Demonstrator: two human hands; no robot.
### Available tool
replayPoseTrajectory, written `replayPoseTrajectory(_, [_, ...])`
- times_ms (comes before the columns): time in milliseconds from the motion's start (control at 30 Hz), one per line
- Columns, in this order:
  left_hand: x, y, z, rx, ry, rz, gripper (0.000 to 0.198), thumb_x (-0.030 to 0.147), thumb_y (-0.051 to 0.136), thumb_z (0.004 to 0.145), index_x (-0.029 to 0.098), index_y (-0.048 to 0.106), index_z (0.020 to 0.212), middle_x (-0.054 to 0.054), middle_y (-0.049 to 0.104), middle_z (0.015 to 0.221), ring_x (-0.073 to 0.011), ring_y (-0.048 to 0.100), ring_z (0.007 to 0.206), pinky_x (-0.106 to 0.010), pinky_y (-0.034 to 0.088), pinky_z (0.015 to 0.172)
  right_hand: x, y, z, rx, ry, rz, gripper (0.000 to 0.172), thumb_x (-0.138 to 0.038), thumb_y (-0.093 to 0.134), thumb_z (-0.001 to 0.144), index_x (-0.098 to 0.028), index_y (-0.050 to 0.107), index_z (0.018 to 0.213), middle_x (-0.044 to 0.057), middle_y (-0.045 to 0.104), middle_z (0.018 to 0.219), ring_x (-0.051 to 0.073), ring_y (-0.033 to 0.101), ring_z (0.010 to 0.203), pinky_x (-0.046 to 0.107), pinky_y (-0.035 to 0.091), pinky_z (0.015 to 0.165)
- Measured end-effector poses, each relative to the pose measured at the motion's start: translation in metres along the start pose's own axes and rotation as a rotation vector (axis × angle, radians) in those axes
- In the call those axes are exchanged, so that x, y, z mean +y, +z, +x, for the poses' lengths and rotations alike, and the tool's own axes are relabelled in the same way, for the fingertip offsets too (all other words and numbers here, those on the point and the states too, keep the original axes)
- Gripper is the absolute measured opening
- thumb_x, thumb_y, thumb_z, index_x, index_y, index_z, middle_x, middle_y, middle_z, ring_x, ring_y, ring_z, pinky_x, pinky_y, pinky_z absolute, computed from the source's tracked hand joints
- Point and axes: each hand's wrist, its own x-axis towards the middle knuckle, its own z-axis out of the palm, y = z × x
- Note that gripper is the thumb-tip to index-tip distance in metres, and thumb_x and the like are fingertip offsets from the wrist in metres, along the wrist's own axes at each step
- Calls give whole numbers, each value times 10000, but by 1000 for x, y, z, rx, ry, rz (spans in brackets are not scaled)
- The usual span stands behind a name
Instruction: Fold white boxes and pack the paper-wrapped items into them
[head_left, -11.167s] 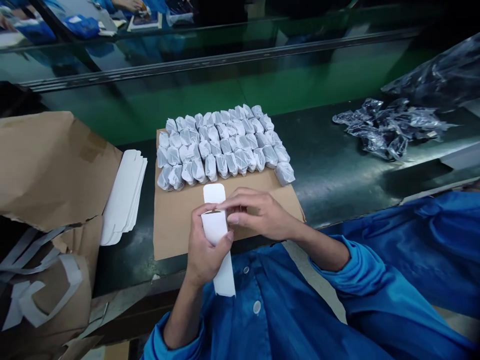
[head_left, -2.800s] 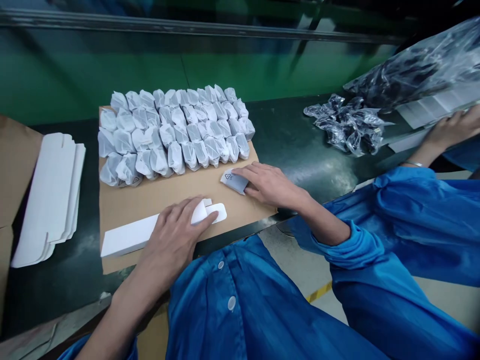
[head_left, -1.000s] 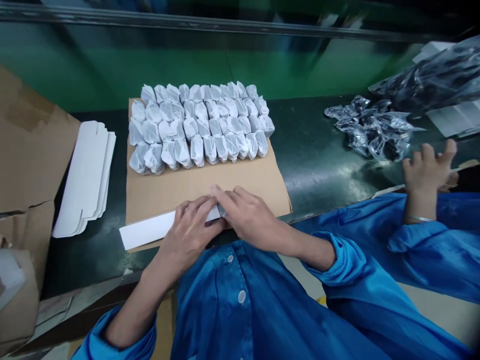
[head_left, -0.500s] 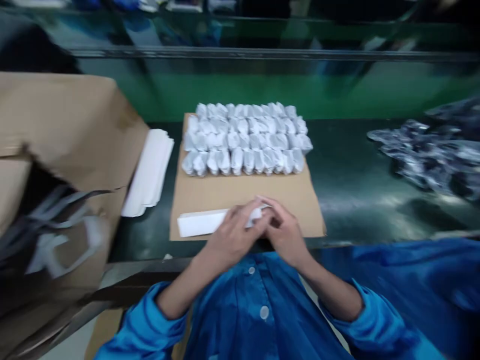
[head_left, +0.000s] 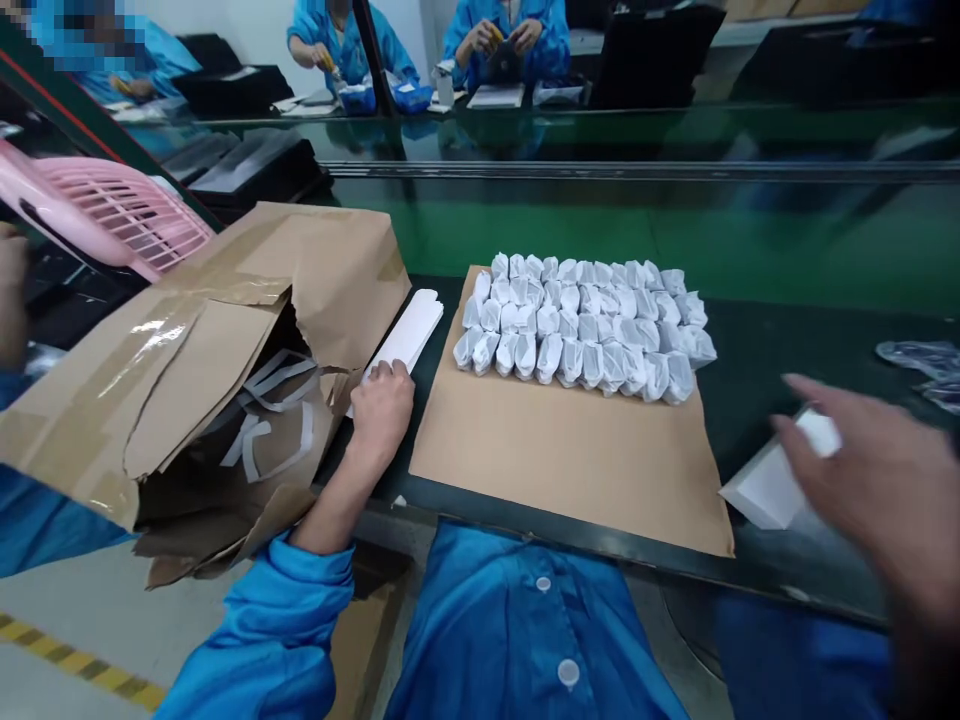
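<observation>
My left hand (head_left: 382, 405) reaches out to the left, its fingers curled on the near end of a stack of flat white cartons (head_left: 411, 328). At the right edge my right hand (head_left: 862, 480) is blurred and closed around the end of a folded white box (head_left: 757, 488), low over the dark bench. Between the hands lies a brown cardboard sheet (head_left: 570, 460). Rows of small white-wrapped packets (head_left: 585, 325) fill its far half.
A torn brown cardboard box (head_left: 225, 300) with white strips inside stands at the left, a pink basket (head_left: 120, 210) behind it. A green conveyor (head_left: 600, 225) runs across the back. Clear plastic bags (head_left: 926, 360) lie far right. People in blue coats (head_left: 495, 30) work opposite.
Both hands were together on the white box at the sheet's near edge. Now my right hand has taken the box off to the right and my left hand has gone to the carton stack.
</observation>
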Motion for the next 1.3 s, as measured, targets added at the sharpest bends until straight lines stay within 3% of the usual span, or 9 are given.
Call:
replayPoseTrajectory(200, [-9, -11, 2, 134, -60, -9, 353, 260, 366, 972, 143, 699, 981, -180, 742, 855, -313, 726, 830, -374, 510, 711, -180, 14, -40, -71, -430, 589, 360, -173, 531, 952, -203, 613, 1300, 136, 738, 1141, 280, 702, 1031, 502, 569, 888])
replayPoseTrajectory(433, [39, -6, -81, 456, 52, -234, 334, 290, 396, 1023, 149, 677, 1138, -165, 739, 1169, -238, 729, 1041, -362, 578, 857, -261, 38, -37, -570, 108, 1389, 722, -436, 605, 927, -185, 297, 1530, 183, 538, 1454, 237, 635, 1206, 398, 564, 959])
replayPoseTrajectory(567, [73, -11, -144, 518, 437, -626, 413, 211, 576, 947, 242, 568, 1359, -107, 714, 1248, -228, 687, 1158, -386, 584, 960, -239, 29, -18, -502, 208, 1351, 341, -378, 529, 954, -138, 597, 1187, 97, 713, 1060, 202, 673, 899, 321, 558, 786])
replayPoseTrajectory(667, [60, -32, -149, 497, 308, -958, 647, 348, 621, 935, 273, 365, 1524, -123, 499, 1521, -278, 510, 1385, -489, 501, 1091, -188, 5, -1, -771, -72, 1148, 217, -351, 610, 919, -144, 661, 959, 32, 705, 919, 166, 631, 792, 255, 498, 682])
replayPoseTrajectory(800, [41, -53, -117, -91, 277, -1226, 555, 524, 664, 870, 229, 612, 1337, -104, 735, 1193, -265, 726, 1016, -364, 626, 786, -145, -19, 3, -1132, -494, 866, 222, -350, 627, 933, -166, 676, 1046, 21, 709, 913, 161, 648, 783, 237, 469, 646])
replayPoseTrajectory(900, [48, -45, -104, -285, 100, -1196, 296, 468, 720, 831, 189, 779, 912, -48, 770, 827, -184, 703, 718, -252, 559, 589, -148, -23, -19, -815, -496, 511, 578, -468, 653, 913, -153, 520, 1380, 122, 696, 1150, 261, 664, 984, 347, 524, 780])
replayPoseTrajectory(967, [55, -36, -102, -310, -39, -1307, 310, 468, 729, 820, 181, 779, 926, -46, 763, 829, -168, 681, 713, -234, 534, 575, -155, -23, -36, -532, -528, 290, 778, -517, 674, 883, -86, 405, 1472, 207, 647, 1242, 336, 629, 1076, 449, 526, 847])
replayPoseTrajectory(1133, [53, -34, -94, -741, 108, -1421, 370, 386, 747, 813, 183, 749, 1122, -21, 720, 700, -133, 653, 619, -197, 512, 529, -153, -22, -47, -294, -782, 197, 543, -355, 566, 960, 4, 490, 1360, 212, 662, 1142, 318, 612, 977, 441, 529, 801])
replayPoseTrajectory(1300, [55, -40, -89, -658, 229, -1375, 231, 300, 766, 771, 189, 792, 972, -26, 743, 713, -105, 641, 566, -163, 496, 492, -144, -19, -41, -238, -827, 253, 498, -307, 524, 973, 8, 486, 1357, 205, 654, 1161, 303, 597, 972, 430, 527, 798])
